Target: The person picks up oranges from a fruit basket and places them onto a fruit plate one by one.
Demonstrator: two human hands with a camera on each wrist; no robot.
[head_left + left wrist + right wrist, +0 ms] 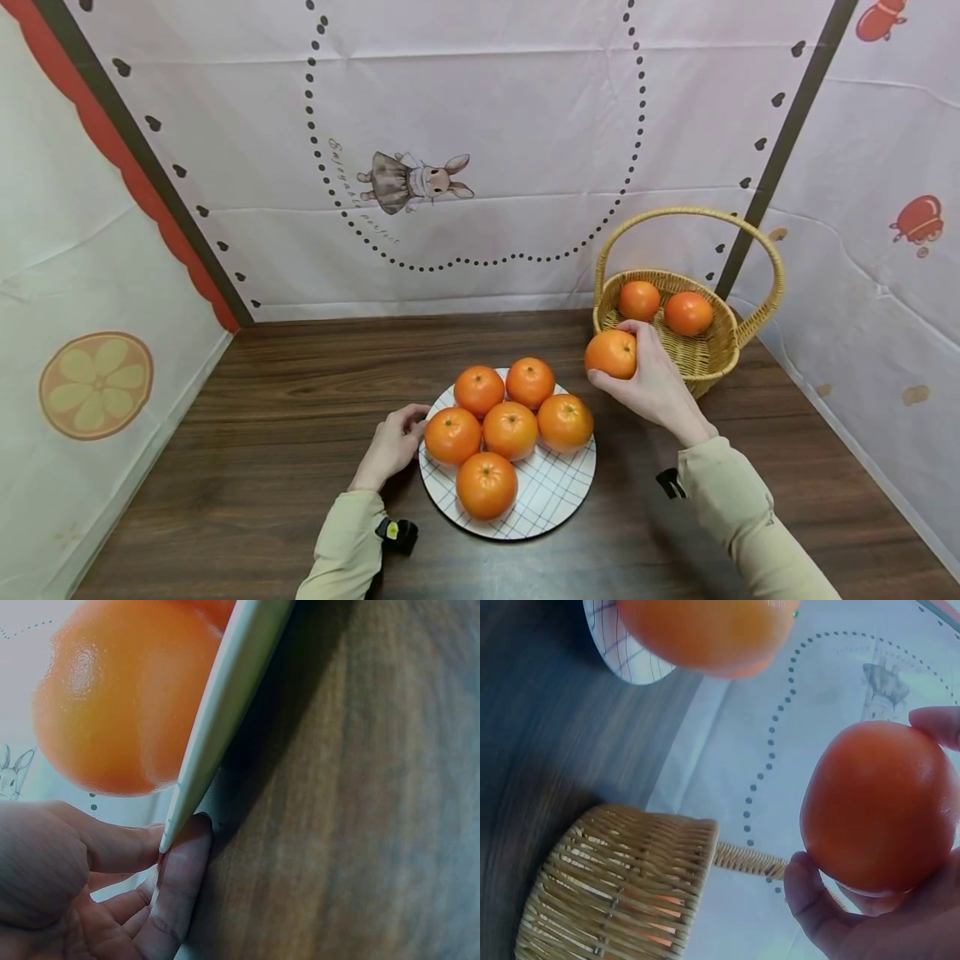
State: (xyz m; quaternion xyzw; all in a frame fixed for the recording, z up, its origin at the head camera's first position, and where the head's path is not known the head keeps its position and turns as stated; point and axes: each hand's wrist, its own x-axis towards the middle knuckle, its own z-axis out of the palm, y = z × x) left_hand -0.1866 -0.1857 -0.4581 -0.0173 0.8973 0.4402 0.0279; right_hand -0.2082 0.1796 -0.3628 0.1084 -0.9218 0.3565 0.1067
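My right hand (654, 379) holds an orange (613, 354) up at the near left side of a wicker basket (701, 379). In the right wrist view the fingers and thumb wrap around that orange (881, 806). A white plate with a dark check pattern (551, 492) carries several oranges (510, 431) on the table. At its left rim, my left hand (392, 446) grips the edge. The left wrist view has the thumb above and a finger below the plate rim (217, 727), with one orange (124, 697) close by.
Inside the basket lie two more oranges (688, 313), and its tall arched handle (686, 211) rises over them. The dark wooden table (300, 375) meets a printed cloth backdrop (480, 108) at the back, with cloth walls on both sides.
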